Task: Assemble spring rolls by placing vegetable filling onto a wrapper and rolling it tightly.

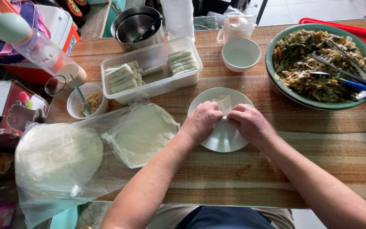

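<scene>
Head view, left to right:

- Clear plastic bag (pixel 56 169) at the left table edge: a stack of round pale wrappers is held inside; a second opened stack (pixel 142 133) lies on the bag's mouth just beside the plate.
- Small white cup (pixel 87 101) near the bag: some brownish filling and a teal spoon are seen in it.
- Clear rectangular tub (pixel 153 70) behind the plate: finished pale rolls are laid in two groups, with a gap between them.
- Steel pot (pixel 138 25) at the far edge: a ladle is seen inside.
- White plate (pixel 223 135) at centre: the wrapper being folded (pixel 224 104) rests on it.
- Left hand (pixel 202 121) and right hand (pixel 250 123): both are curled over the wrapper, fingertips pinching its near edge; fingers are narrow, knuckles almost touching.
- Wrapper is judged thin, soft, light and easily torn; it is best taken at the folded edges with fingertips, pressed lightly.
- White bowl (pixel 241 54) behind the plate: clear liquid, likely water, is held.
- Large green bowl (pixel 276 55) at right: mixed cooked vegetable filling, tongs (pixel 348 68) and a blue-handled spoon are lying in it.
</scene>
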